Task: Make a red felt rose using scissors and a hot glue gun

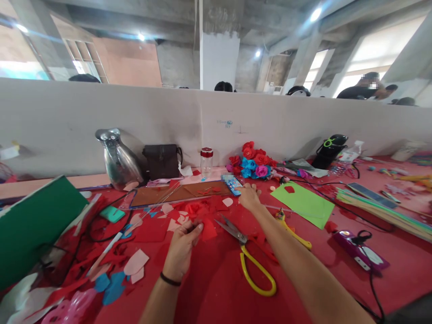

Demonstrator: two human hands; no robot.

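Observation:
My left hand (184, 246), a dark band at its wrist, is closed in a pinch over the red table. A small red paper piece (209, 230) shows at its fingertips, hard to tell from the red scraps behind. My right hand (249, 196) reaches forward with curled fingers, right beside the lower edge of a phone (232, 183) with a lit screen. Whether its fingers touch the phone or hold anything is hidden. Between my arms lie scissors (243, 240) with yellow handles, blades apart. Yellow-handled pliers (293, 230) lie partly behind my right forearm.
Paper flowers (254, 161), a lidded jar (206, 162), a black bag (162, 161) and a steel jug (118, 157) stand along the white partition (162, 110). Pink petals (137, 263), a green sheet (303, 203) and a purple power strip (361, 252) lie around. Several people are beyond the partition.

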